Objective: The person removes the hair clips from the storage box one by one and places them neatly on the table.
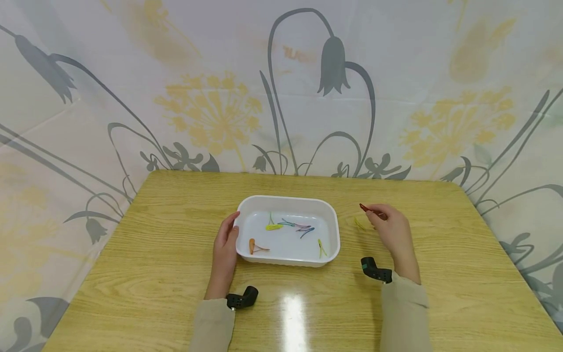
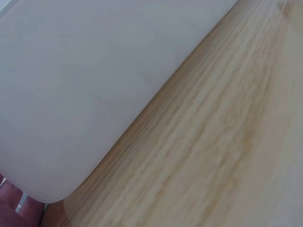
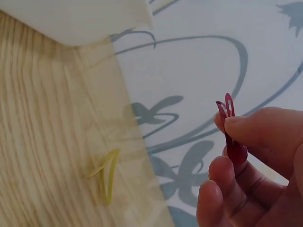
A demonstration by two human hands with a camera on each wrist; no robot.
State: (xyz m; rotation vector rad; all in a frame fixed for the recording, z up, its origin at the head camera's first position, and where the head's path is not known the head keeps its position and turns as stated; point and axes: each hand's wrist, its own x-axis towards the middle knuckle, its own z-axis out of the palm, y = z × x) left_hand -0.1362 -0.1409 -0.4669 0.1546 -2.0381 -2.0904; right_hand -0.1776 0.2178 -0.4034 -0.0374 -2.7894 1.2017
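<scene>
In the head view, a white plastic basin (image 1: 286,258) stands on the table with several snap hair clips inside. My left hand (image 1: 226,247) grips its left side, thumb at the rim; the left wrist view shows mostly the outer wall (image 2: 94,85) and a bit of finger. Beyond the basin's right side, my right hand (image 1: 393,230) pinches a dark red snap hair clip (image 3: 236,151) between thumb and fingers, above the table. That clip's two arms are spread apart. Below it on the wood lies a yellow hair clip (image 3: 110,177), also sprung open.
Inside the basin lie an orange clip (image 1: 252,246) near the left, a yellow-green clip (image 1: 273,227), a blue clip (image 1: 307,232) among pink and teal ones, and a yellow clip (image 1: 321,248) at the right. A floral-patterned sheet (image 1: 281,122) hangs behind the wooden table (image 1: 176,278).
</scene>
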